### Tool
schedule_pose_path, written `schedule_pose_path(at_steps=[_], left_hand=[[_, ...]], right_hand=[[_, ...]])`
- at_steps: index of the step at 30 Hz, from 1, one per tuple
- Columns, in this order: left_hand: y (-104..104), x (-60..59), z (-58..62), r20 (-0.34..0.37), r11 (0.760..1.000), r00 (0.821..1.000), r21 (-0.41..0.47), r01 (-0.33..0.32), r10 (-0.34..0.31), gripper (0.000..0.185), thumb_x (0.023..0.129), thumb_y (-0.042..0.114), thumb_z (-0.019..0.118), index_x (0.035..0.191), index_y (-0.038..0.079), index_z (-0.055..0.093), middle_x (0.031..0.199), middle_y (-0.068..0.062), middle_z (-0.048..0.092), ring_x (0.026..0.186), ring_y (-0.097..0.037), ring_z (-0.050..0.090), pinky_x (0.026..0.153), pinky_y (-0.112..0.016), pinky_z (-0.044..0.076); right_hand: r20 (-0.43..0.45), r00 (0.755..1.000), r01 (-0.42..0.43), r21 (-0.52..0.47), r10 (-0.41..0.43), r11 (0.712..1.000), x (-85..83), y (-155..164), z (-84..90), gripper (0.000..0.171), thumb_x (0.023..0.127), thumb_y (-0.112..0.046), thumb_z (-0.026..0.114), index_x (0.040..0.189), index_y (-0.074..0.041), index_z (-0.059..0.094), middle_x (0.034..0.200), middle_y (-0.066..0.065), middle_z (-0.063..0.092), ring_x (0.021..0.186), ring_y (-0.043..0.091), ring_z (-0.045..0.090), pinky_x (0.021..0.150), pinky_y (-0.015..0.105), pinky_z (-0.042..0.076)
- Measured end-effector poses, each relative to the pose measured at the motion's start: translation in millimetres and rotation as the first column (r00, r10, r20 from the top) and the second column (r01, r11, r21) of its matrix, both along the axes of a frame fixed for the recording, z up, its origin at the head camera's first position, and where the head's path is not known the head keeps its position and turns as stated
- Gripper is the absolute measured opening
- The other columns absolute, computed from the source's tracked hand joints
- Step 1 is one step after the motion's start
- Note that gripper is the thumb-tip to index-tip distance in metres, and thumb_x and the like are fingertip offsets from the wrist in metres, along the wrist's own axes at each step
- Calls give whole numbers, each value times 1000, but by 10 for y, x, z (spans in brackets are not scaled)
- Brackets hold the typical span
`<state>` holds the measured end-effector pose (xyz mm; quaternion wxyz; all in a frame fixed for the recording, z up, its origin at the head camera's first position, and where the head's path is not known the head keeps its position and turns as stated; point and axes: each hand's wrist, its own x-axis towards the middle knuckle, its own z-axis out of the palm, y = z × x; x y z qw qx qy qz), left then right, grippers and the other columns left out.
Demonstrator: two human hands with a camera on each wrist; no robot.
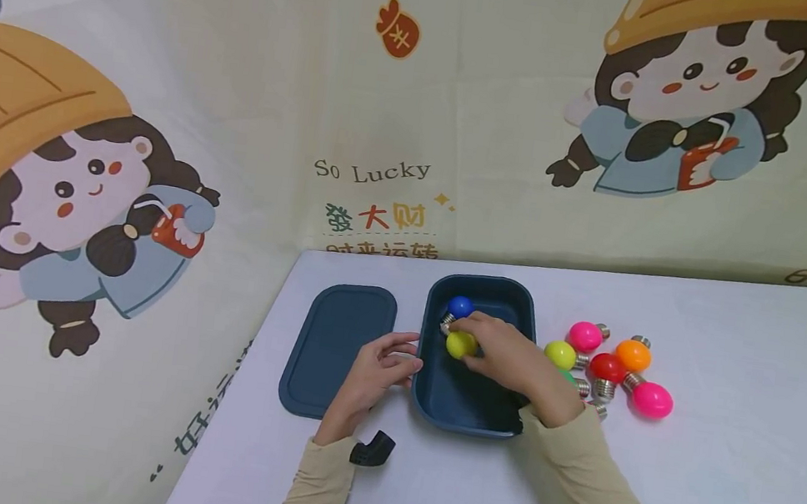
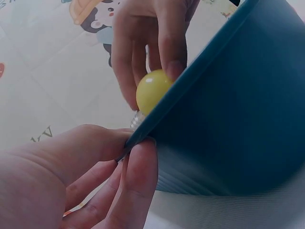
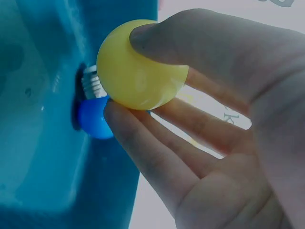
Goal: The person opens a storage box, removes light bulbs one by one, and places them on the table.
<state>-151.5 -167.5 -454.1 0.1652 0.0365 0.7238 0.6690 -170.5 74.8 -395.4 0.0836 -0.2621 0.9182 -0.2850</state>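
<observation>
A dark blue plastic box (image 1: 468,415) stands uncovered on the table. My left hand (image 1: 378,373) pinches its left rim between thumb and fingers, as the left wrist view shows. Over the inside of the box, my right hand (image 1: 507,356) holds a yellow light bulb (image 3: 138,71) by its round part, between thumb and fingertips. A blue light bulb (image 1: 460,307) lies inside near the far left corner, close to the yellow one. In the right wrist view, the yellow bulb partly covers the blue bulb (image 3: 94,118).
Left of the box lies a flat dark blue lid (image 1: 339,349). Several coloured bulbs lie to its right, among them a red bulb (image 1: 607,367), an orange bulb (image 1: 633,356) and a pink bulb (image 1: 652,400). My right forearm partly hides this group. A printed cloth (image 1: 390,116) hangs behind the table.
</observation>
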Motion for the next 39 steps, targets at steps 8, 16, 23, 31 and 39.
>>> schedule_pose_path(at_steps=[8, 16, 23, 31, 39], left_hand=[[10, 0, 4, -11, 1000, 1000, -4, 4, -4, 49, 90, 18, 74, 136, 10, 59, 121, -18, 60, 81, -13, 65, 72, -27, 59], [10, -5, 3, -13, 1000, 1000, -1, 7, -7, 50, 91, 17, 73, 137, 6, 57, 122, -22, 59, 79, -11, 65, 71, -27, 59], [12, -3, 1, -18, 1000, 1000, -1, 5, -5, 52, 91, 18, 74, 138, 5, 56, 121, -21, 60, 80, -12, 65, 71, -26, 59], [8, 0, 1, -12, 1000, 1000, 3, -2, 2, 51, 91, 16, 74, 138, 4, 56, 122, -24, 59, 81, -11, 65, 71, -26, 59], [17, -3, 8, -2, 1000, 1000, 8, -9, 9, 50, 90, 14, 74, 136, 7, 58, 122, -24, 59, 81, -12, 64, 69, -25, 58]], right_hand=[[-22, 1000, 6, 6, -6, 1000, 79, 96, 58, 47, 84, -7, 79, 128, -4, 64, 125, 15, 63, 112, 31, 62, 93, 44, 55], [-63, 998, 10, -5, -11, 1000, 145, 206, 119, 48, 81, -6, 80, 126, -5, 65, 122, 14, 64, 109, 30, 63, 87, 41, 58], [-66, 998, 12, -1, -12, 1000, 189, 346, 148, 46, 82, -7, 80, 125, -7, 65, 121, 13, 63, 106, 30, 64, 81, 38, 60], [-115, 993, 18, -25, -20, 1000, 246, 496, 184, 47, 82, -5, 80, 125, -7, 64, 122, 12, 61, 105, 28, 64, 80, 37, 61], [-176, 984, 36, -8, -37, 999, 320, 668, 227, 46, 83, -3, 79, 126, -3, 63, 121, 14, 61, 105, 29, 62, 83, 39, 59]])
